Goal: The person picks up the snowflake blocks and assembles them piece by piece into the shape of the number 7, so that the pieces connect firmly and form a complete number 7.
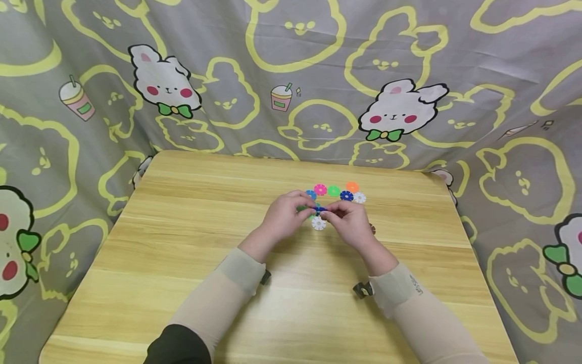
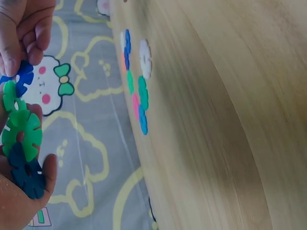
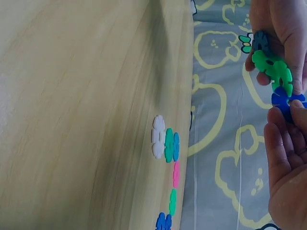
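Both hands meet over the far part of the table, holding a short chain of notched plastic snowflake discs. My left hand (image 1: 284, 215) grips the chain's dark teal disc (image 2: 31, 179) and steadies the two green discs (image 2: 29, 136) slotted onto it. At the other end, a blue disc (image 2: 25, 79) is pinched between thumb and fingers of my right hand (image 1: 352, 225). In the right wrist view the blue disc (image 3: 283, 100) meets the edge of the nearer green disc (image 3: 282, 76). Fingers cover part of the chain in the head view.
Loose discs lie on the wooden table (image 1: 182, 242) beyond and beside the hands: white (image 1: 319, 223), pink (image 1: 320, 189), green (image 1: 334, 191), orange (image 1: 352, 187) and several others. A brown disc (image 1: 373, 229) peeks out by the right hand. Patterned curtain (image 1: 318, 126) borders the table's far edge.
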The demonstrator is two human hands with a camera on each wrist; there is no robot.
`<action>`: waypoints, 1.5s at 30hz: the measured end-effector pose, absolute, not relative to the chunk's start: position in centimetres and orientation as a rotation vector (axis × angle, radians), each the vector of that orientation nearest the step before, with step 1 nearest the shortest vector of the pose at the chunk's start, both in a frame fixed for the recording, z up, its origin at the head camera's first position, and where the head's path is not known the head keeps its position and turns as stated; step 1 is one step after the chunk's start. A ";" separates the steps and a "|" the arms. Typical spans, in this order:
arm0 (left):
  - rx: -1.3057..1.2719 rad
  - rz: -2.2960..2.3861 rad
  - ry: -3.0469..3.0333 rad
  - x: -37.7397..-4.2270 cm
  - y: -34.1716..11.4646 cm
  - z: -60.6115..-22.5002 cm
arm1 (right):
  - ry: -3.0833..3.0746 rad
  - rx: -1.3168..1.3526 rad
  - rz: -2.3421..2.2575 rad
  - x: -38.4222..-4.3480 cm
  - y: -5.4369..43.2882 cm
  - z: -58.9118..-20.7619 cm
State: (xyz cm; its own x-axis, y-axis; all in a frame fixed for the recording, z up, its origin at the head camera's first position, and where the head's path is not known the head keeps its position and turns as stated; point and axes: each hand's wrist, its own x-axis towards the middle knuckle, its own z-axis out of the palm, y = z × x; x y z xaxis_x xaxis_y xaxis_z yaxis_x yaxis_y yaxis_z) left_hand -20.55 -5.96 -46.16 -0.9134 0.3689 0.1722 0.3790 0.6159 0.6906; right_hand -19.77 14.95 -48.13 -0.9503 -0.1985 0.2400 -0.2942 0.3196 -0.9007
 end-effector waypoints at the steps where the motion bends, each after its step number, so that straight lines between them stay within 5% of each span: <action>1: -0.645 -1.208 -2.810 -20.6 -6.1 -46.1 | -2.485 0.464 1.722 -19.8 14.9 -48.1; 19: -0.472 -1.251 -2.764 -21.3 -9.0 -46.2 | -2.797 0.208 1.539 -23.3 16.1 -52.2; 45: -0.469 -1.276 -2.758 -20.9 -9.5 -46.9 | -3.207 0.263 1.029 -26.7 13.6 -53.4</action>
